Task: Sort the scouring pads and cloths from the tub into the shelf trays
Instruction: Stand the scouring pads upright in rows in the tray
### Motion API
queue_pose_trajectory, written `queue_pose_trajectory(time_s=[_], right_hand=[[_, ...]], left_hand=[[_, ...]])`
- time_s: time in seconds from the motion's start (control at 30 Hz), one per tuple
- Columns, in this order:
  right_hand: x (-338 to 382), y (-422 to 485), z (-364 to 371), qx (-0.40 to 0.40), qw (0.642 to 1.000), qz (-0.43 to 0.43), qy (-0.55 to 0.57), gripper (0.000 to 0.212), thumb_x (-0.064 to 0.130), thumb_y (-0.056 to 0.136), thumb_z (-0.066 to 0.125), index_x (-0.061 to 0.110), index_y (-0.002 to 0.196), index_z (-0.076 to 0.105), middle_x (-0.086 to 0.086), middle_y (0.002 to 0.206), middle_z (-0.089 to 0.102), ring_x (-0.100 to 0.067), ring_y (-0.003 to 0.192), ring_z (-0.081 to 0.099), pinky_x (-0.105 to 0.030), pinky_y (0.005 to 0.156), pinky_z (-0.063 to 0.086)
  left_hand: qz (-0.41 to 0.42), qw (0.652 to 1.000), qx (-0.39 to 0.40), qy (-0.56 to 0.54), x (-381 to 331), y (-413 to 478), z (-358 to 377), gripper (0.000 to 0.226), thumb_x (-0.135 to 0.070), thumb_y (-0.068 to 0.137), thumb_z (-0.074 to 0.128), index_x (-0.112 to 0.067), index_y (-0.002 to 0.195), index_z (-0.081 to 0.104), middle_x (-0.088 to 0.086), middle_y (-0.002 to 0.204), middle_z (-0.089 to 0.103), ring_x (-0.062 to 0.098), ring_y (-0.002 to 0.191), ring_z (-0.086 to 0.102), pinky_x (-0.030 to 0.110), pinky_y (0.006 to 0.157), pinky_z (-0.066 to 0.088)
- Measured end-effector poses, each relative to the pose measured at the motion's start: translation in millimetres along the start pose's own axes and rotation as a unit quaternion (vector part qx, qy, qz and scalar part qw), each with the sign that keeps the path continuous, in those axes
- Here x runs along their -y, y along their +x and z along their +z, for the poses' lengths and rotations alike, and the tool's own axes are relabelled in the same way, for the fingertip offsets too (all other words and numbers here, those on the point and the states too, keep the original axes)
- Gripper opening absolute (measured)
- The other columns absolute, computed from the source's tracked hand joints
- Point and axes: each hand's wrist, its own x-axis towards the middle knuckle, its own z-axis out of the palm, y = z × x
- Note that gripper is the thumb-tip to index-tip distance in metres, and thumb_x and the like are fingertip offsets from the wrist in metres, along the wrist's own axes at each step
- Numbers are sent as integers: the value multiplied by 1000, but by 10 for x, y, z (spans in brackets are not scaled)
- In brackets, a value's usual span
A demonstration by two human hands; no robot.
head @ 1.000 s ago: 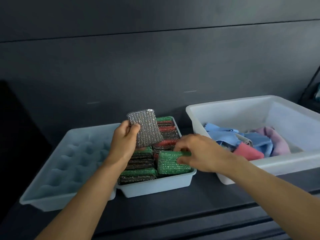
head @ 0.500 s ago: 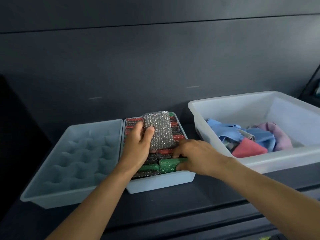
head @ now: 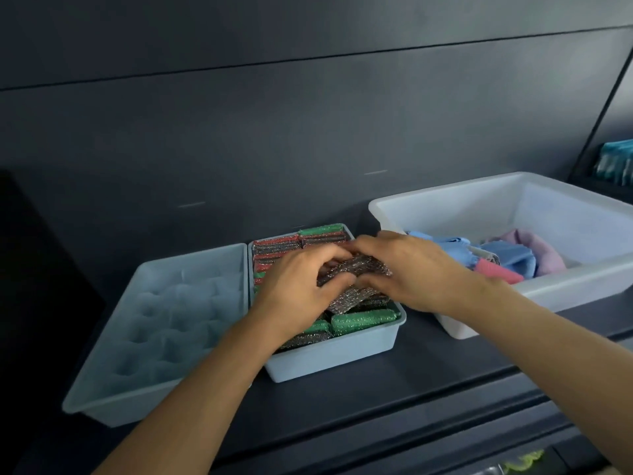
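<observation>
A pale blue shelf tray [head: 337, 358] in the middle holds several green, red and dark scouring pads standing in rows. My left hand [head: 298, 286] grips a silver mesh scouring pad [head: 352, 296] that lies tilted on top of the rows. My right hand [head: 411, 269] holds the same pad at its far right edge, fingers curled over it. To the right stands the white tub [head: 455, 214] with blue cloths [head: 513, 255], a pink cloth [head: 544, 250] and a red pad [head: 498, 273] inside.
A second pale blue tray [head: 157, 323] with a dimpled bottom sits left of the pad tray and holds nothing. All containers stand on a dark shelf [head: 428, 382] against a dark back panel. Teal packets [head: 616, 162] show at the far right.
My left hand has lowered the silver pad from upright above the tray onto the rows. My right hand has left the green front pad and joined it on the silver pad.
</observation>
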Motion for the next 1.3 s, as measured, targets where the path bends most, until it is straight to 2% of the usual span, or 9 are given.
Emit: queue_pose_trajectory(time_s=[0.1,0.2,0.4,0.57,0.73,0.83,1.0,1.2,1.3], right_hand=[[-136,-66,-32,-41,992,61,100,22,30,87,66,21,107,62,4,86,62,-9,77,58,-31,70,45],[-290,-127,-96,-76,972,109,193,14,23,86,69,26,98,63,15,76,62,5,67,54,-15,63,40],[-281,-207,-68,6,948,90,306,12,17,82,74,23,92,68,5,80,69,-18,75,64,-25,67,51],[-192,-246,203,51,978,89,180,22,30,80,74,33,101,69,17,80,65,-1,66,57,-26,68,49],[-121,-280,401,71,996,21,40,31,39,87,63,35,117,64,11,116,59,-10,113,51,-28,86,46],[-156,-334,413,37,999,-37,7,41,42,88,60,35,128,55,7,116,53,-11,110,50,-30,82,48],[-154,-349,502,14,994,-105,1,18,28,78,62,27,95,69,9,86,63,-14,80,62,-26,60,52],[-119,-224,375,105,993,-40,-17,16,28,91,52,27,99,66,7,101,60,-16,106,55,-32,74,49],[-70,-158,374,117,989,-48,-77,12,23,88,52,23,90,64,4,98,62,-20,100,58,-31,63,40]], left_hand=[[-59,993,-3,-100,90,-86,28,28,-37,91,61,-28,118,57,-18,102,61,-3,96,58,27,83,52],[-52,994,93,-27,222,-178,153,27,-38,91,61,-28,116,59,-19,104,61,-5,97,57,30,88,51],[-56,990,125,23,383,-129,323,5,-31,83,71,-27,86,71,-18,88,60,2,86,56,35,82,49],[-80,986,138,-43,511,-126,335,6,-13,81,73,-17,86,73,-7,89,66,10,87,61,41,83,51],[-67,986,141,-57,497,-139,291,25,-13,86,70,-38,90,72,-18,93,65,0,94,58,27,89,48],[-62,988,132,-55,513,-190,318,20,-15,88,68,-33,94,73,-19,93,63,-1,94,56,28,89,46],[-48,991,119,-44,511,-244,357,15,-18,90,65,-28,97,73,-16,94,63,4,96,56,31,90,46],[-59,989,134,-30,463,-248,318,18,-21,95,58,-26,104,72,-16,99,63,2,101,53,31,93,45],[-68,987,142,-37,399,-240,302,21,-37,95,54,-27,103,71,-14,98,62,2,98,55,33,90,46]])
